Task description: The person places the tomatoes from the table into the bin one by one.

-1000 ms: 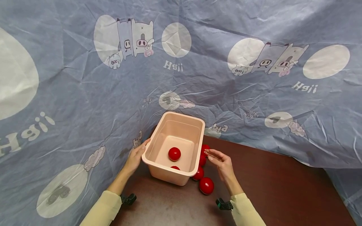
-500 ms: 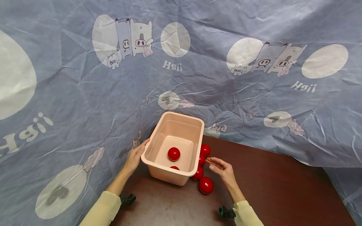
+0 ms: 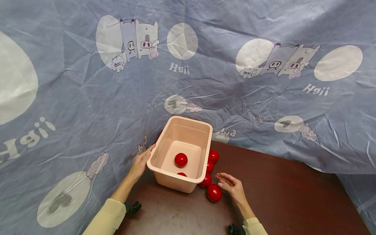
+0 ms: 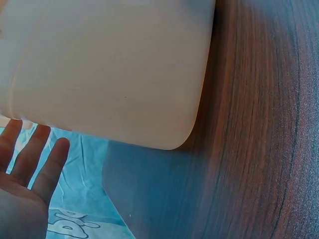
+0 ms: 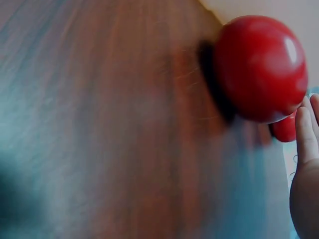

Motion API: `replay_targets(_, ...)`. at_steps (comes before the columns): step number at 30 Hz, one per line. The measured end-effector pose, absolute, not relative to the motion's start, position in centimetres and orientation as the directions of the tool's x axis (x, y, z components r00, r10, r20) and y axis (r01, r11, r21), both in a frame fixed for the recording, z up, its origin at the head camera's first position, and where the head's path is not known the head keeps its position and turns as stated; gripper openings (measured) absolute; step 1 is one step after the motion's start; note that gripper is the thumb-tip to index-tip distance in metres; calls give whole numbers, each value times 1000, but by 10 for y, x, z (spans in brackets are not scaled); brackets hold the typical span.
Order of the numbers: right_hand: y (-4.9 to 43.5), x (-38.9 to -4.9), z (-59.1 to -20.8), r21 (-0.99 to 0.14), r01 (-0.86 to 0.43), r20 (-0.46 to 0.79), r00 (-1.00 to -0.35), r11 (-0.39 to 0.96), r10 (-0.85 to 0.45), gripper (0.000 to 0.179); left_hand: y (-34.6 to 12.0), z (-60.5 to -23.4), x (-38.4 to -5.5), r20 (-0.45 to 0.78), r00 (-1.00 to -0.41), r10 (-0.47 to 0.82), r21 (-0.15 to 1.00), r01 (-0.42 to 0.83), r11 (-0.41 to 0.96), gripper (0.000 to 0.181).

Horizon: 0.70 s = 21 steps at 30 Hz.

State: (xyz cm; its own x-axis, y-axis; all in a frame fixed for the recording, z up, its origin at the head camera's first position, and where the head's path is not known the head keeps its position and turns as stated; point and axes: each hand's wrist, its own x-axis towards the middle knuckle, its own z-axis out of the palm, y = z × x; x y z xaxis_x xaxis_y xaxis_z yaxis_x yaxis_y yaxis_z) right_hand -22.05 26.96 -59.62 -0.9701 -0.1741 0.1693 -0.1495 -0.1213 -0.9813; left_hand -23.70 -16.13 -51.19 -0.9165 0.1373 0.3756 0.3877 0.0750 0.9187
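A peach-coloured plastic bin [image 3: 175,181] stands on the table, with a red ball [image 3: 180,160] and part of a second red ball [image 3: 182,174] inside. My left hand [image 3: 139,165] rests against its left side near the rim. In the left wrist view, straight fingers [image 4: 50,167] touch the outer wall. Several more red balls line the bin's right side, from the far ball [image 3: 213,156] to the nearest ball [image 3: 214,193]. My right hand [image 3: 234,189] is beside that nearest ball, fingers extended and holding nothing. In the right wrist view, its fingertips overlap a large red ball [image 5: 261,69].
The dark brown wooden table [image 3: 279,192] extends to the right and front. Blue printed sheeting [image 3: 223,98] hangs behind and along the left, close to the bin's left side.
My right hand has moved back toward me, from beside the far ball to beside the nearest one. My left hand, the bin and the balls stay where they were.
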Motion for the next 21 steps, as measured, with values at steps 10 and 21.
replay_targets(10, 274, -215, -612, -994, -82, 99, -959, -76, -267, 57, -163, -516, -240, 356, -925, 131, 925, 369, 93, 42)
replay_targets(21, 273, -204, -621, -991, -50, 84, -955, -123, -284, 61, -165, -540, -253, 360, -928, 96, 929, 366, 60, 42)
